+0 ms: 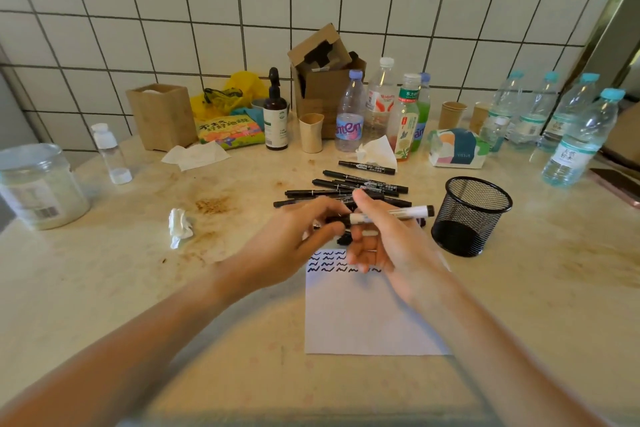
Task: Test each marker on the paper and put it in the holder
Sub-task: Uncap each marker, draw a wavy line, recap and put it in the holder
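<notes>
Two bare arms reach in from the bottom, closest of all, over a stained tabletop (104, 288). At the far left stands a big clear jar (38, 187) with white stuff in it. Next to it is a small clear bottle (110, 152), and nearer is a crumpled tissue (179, 226). At the back is a wooden box (162, 116) by the tiled wall.

The left hand (294, 239) has its fingers curled, and its fingertips pinch the left end of a marker (391, 215). The right hand (384, 246) holds the same marker across its fingers, with the thumb pressed on top. The marker lies sideways in the air, and its dark end points right.

Under the hands lies a white paper (367, 319) with rows of black squiggles near its top edge. Behind the hands is a loose pile of black markers (360, 184) on the tabletop.

Just right of the hands stands a black mesh holder (467, 218). I can see no markers in it. At the back are drink bottles, paper cups and a tissue pack (457, 149). On the far right stand four water bottles (568, 128) with blue caps.
</notes>
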